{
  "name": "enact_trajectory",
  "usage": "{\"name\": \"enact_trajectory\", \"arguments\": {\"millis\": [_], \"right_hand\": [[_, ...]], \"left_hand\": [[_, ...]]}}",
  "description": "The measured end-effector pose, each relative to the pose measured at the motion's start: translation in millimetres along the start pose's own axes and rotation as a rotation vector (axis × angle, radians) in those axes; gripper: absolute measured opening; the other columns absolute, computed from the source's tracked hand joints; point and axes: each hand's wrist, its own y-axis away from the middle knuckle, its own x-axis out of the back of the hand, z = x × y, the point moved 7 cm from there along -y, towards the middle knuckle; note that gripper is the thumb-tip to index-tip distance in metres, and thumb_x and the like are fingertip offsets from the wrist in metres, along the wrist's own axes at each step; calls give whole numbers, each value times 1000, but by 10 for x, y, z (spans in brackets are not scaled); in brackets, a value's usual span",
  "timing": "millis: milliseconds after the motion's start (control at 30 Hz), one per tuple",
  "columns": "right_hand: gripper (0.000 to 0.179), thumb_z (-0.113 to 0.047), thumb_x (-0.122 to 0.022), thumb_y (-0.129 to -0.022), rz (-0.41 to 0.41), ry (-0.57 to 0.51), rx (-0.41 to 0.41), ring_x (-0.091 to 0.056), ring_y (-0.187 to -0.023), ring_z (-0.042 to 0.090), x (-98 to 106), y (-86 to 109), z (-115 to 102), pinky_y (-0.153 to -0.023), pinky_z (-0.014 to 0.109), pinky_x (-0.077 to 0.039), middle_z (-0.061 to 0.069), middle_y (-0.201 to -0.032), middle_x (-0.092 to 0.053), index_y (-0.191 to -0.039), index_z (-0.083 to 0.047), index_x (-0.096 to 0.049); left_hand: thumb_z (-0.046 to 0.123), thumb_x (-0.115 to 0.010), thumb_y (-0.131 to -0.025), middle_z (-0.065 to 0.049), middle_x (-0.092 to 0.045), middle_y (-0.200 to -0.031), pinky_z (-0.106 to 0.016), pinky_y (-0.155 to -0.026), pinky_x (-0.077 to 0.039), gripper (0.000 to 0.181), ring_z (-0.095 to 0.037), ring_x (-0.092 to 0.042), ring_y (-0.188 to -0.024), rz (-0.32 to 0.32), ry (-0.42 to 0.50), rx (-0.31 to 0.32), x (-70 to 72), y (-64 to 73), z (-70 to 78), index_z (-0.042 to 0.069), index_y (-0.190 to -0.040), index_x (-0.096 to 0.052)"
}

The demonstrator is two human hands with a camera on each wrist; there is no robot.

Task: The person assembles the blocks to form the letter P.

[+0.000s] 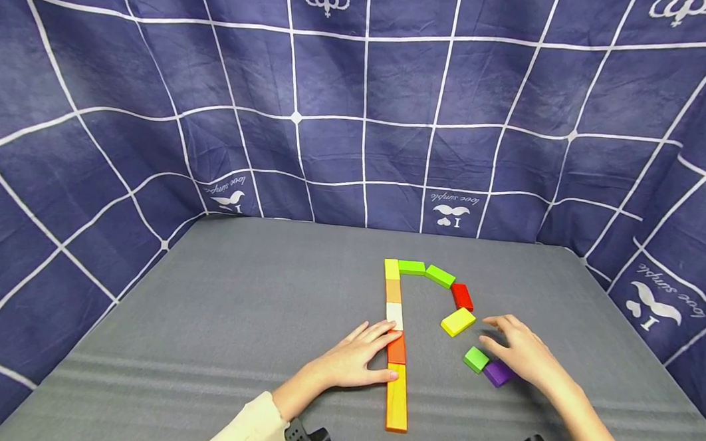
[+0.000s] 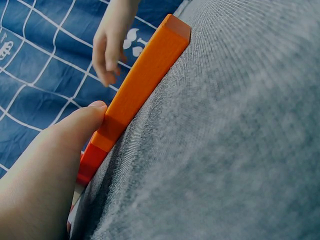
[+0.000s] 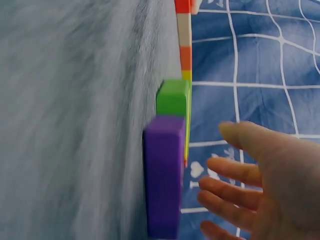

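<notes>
My left hand (image 1: 351,360) rests on a straight column of flat blocks. Its fingertips touch the red-orange block (image 1: 397,351) and the white block (image 1: 394,311), and its thumb touches the long orange block (image 1: 397,406). Relaxed and holding nothing, my right hand (image 1: 522,352) hovers beside a purple block (image 1: 497,373), partly covering it in the head view. A small green block (image 1: 475,359) lies against the purple one. Just left of the right fingertips is a yellow block (image 1: 458,322). In the right wrist view the purple block (image 3: 164,175) is fully apart from the fingers.
The column continues up through a tan block (image 1: 393,290) to a small yellow block (image 1: 391,269). From its top, two green blocks (image 1: 412,268) and a red block (image 1: 461,297) curve rightward. Grey cloth (image 1: 253,295) covers the table; a blue checked curtain (image 1: 333,146) surrounds it.
</notes>
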Motion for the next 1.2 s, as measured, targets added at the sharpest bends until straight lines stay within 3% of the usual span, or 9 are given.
{"name": "enact_trajectory", "arguments": {"millis": [267, 433, 533, 733, 933, 1200], "right_hand": [[40, -37, -70, -76, 40, 57, 212, -57, -100, 22, 2, 241, -14, -82, 42, -47, -1, -107, -60, -106, -12, -62], [43, -43, -70, -74, 64, 94, 194, -59, -97, 23, -24, 262, -44, -81, 49, -43, -2, -103, -62, -104, -14, -62], [42, -44, -71, -73, 62, 113, 165, -59, -95, 20, -62, 225, -66, -83, 50, -40, -2, -99, -63, -101, -14, -63], [26, -29, -73, -72, 33, 109, 161, -53, -81, 4, -171, 136, -153, -84, 44, -38, -12, -88, -59, -94, -19, -63], [29, -22, -73, -71, 93, 160, 240, -60, -93, 17, -206, -3, -430, -85, 43, -40, -3, -96, -65, -99, -16, -65], [28, -20, -72, -73, 100, 196, 334, -57, -86, 14, -373, -308, -741, -80, 38, -40, -3, -91, -62, -100, -15, -66]], "left_hand": [[56, -47, -86, 5, -24, -150, -42, -115, -15, 66, -8, -18, -140, 4, -6, -1, -3, 8, -6, 25, -142, -30], [55, -48, -86, 5, -24, -150, -41, -115, -15, 65, -8, -18, -140, 7, 0, 0, 10, 11, -9, 25, -142, -31], [54, -48, -86, 5, -24, -150, -41, -116, -15, 65, -8, -18, -140, 7, 2, -1, 16, 14, -9, 25, -141, -31], [55, -47, -86, 5, -24, -150, -42, -115, -16, 65, -8, -19, -139, 11, -8, -10, 4, 8, -12, 25, -142, -31], [55, -46, -86, 5, -24, -150, -41, -115, -16, 65, -8, -19, -139, 3, -9, -6, 0, 8, -8, 25, -142, -30], [57, -44, -87, 5, -23, -150, -41, -116, -15, 66, -8, -18, -139, -12, -1, 5, -4, 0, -1, 26, -143, -28]]}}
